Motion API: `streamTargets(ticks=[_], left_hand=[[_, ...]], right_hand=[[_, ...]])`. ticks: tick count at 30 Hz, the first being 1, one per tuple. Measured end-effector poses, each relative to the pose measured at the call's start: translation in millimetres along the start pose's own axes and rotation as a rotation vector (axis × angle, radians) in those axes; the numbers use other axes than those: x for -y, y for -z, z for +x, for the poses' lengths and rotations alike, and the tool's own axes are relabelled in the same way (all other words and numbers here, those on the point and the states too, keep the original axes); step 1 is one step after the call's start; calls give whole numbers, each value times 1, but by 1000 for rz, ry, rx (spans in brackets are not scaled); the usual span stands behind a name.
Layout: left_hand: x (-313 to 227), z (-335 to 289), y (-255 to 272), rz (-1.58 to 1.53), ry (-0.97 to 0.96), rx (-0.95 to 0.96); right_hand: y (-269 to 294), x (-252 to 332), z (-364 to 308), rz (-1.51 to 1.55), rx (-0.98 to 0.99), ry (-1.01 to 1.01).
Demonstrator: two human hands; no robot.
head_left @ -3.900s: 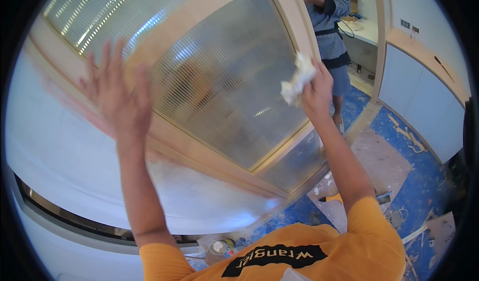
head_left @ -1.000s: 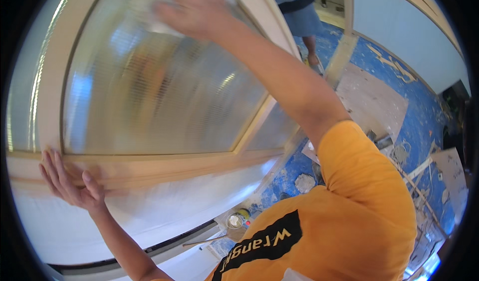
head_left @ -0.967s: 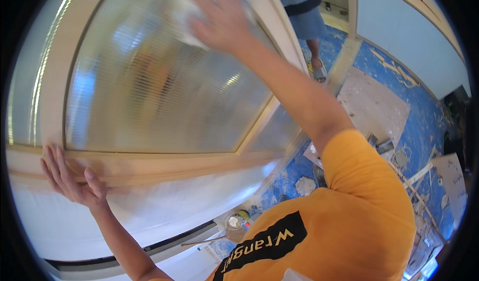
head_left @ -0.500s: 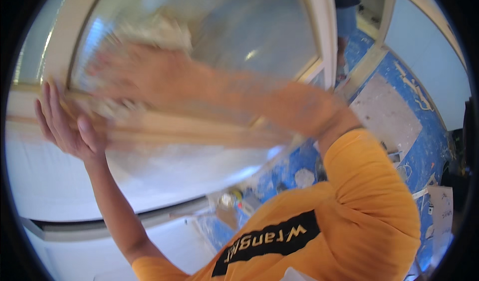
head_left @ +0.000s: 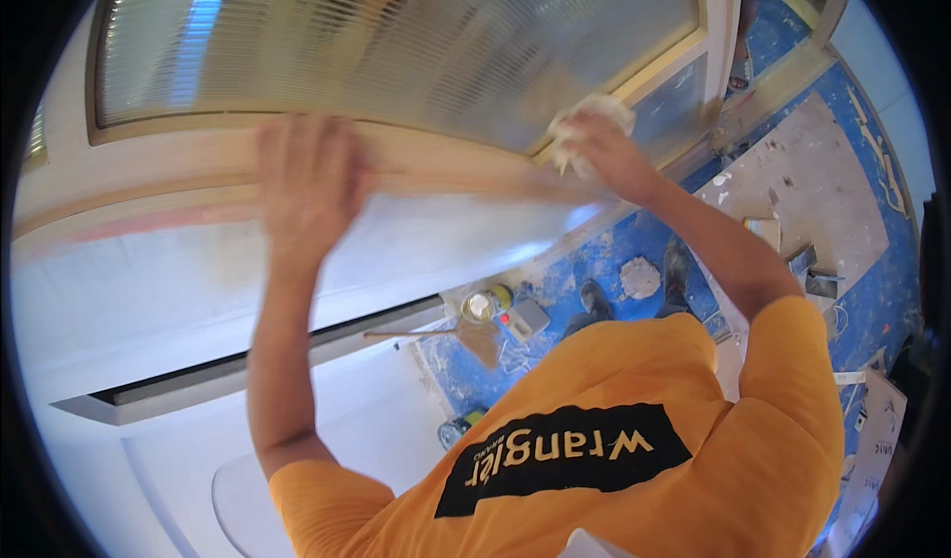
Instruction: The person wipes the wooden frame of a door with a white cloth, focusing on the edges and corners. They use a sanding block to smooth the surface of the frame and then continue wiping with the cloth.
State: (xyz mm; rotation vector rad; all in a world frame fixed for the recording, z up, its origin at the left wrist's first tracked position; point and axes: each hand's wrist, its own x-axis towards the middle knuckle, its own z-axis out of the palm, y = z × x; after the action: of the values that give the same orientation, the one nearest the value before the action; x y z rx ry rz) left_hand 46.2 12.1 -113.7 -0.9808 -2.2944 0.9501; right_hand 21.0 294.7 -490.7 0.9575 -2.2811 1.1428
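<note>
A ribbed glass pane (head_left: pixel 396 43) sits in a pale wooden frame (head_left: pixel 178 157). My left hand (head_left: pixel 309 177) lies over the frame's lower rail, its fingers laid out toward the glass and somewhat blurred. Off to the right, my right hand (head_left: pixel 612 160) is closed on a crumpled whitish cloth (head_left: pixel 575 132), pressed near the lower right corner of the pane, where the rail meets an upright. Below the rail runs a smooth white panel (head_left: pixel 149 291).
A blue floor (head_left: pixel 584 256) spotted with white holds a can (head_left: pixel 487 304), a brush (head_left: pixel 477 340), a grey box (head_left: pixel 525 320) and a round pale patch (head_left: pixel 640 278). A stained board (head_left: pixel 802 202) lies at right. Someone's foot (head_left: pixel 738 73) shows at the upper right.
My right hand has swept with the cloth from the left part of the glass to its lower right corner. My left hand has shifted right along the rail.
</note>
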Motion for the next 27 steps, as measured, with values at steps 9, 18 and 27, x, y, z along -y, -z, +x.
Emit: streamTargets(ticks=[9, 18, 27], left_hand=[[-195, -41, -117, -217, -199, 445], [6, -25, 30, 269, 59, 223], [60, -4, 83, 208, 15, 40]], right_hand=[[14, 52, -121, 378, -369, -695], [28, 22, -152, 467, -369, -771], [28, 73, -27, 768, -482, -654]])
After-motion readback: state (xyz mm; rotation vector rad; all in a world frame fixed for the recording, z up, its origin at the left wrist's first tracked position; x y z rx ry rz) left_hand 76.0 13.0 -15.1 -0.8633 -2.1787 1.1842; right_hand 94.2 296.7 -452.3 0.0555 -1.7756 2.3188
